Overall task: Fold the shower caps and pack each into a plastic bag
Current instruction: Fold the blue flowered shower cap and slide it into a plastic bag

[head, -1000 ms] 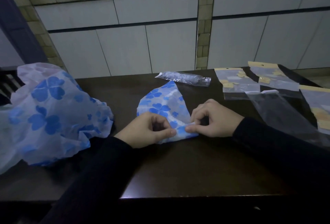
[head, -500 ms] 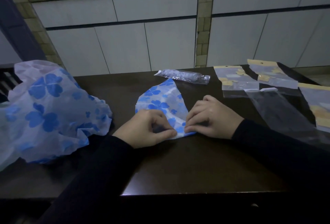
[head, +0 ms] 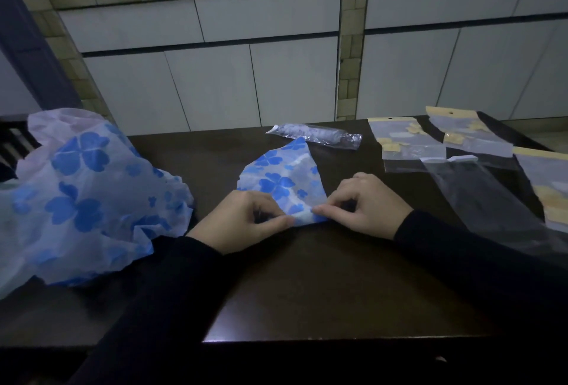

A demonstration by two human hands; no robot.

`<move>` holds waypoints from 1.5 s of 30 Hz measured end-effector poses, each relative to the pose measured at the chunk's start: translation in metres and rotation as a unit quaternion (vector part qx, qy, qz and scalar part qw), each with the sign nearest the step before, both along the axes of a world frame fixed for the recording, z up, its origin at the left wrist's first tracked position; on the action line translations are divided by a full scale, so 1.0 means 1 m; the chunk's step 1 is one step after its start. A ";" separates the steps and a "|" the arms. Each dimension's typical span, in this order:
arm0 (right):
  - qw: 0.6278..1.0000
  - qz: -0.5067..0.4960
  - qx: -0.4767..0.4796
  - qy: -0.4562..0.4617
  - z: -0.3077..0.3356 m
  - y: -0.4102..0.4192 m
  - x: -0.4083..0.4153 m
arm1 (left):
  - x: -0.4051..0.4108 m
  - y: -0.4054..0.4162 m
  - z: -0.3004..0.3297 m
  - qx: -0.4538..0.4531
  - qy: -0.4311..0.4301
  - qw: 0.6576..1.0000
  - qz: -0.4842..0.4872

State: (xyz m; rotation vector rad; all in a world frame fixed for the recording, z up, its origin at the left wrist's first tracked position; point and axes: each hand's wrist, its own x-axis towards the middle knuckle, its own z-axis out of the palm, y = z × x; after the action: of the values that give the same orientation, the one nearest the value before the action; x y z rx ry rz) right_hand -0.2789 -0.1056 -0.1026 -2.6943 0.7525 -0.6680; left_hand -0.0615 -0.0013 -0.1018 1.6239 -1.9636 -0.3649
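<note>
Left hand (head: 246, 218) and right hand (head: 365, 205) pinch the folded shower cap's (head: 281, 180) near corner between them.

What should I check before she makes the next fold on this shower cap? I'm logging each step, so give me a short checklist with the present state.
1. Both hands grip the cap: ok. The left hand and right hand pinch the near tip of the folded shower cap.
2. Cap lies flat on the table: ok, a wedge pointing away from her.
3. Empty plastic bag close by: ok, beside the right hand.
4. Bag mouth open: cannot tell.
5. Unfolded cap pile apart from the work: ok, off to the left.
6. Packed cap out of the way: ok, behind the folded cap.
</note>
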 end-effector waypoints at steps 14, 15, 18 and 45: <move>0.979 -0.072 0.188 -0.029 0.002 -0.004 0.012 | -0.004 -0.007 -0.004 0.024 0.065 0.981 0.183; 0.978 -0.077 0.190 -0.022 0.002 -0.004 0.012 | -0.003 -0.007 -0.004 0.024 0.056 0.981 0.186; 0.980 -0.095 0.175 -0.002 -0.001 -0.005 0.013 | -0.003 -0.008 -0.005 0.025 0.017 0.982 0.188; 0.988 0.002 -0.097 0.119 0.004 0.001 0.003 | 0.000 0.001 -0.002 -0.015 -0.021 0.995 0.097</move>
State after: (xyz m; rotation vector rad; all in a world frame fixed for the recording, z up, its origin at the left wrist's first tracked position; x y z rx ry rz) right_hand -0.2762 -0.1046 -0.0990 -2.9911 0.7727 -0.4411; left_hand -0.0617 -0.0001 -0.1035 1.7962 -1.8125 -0.2264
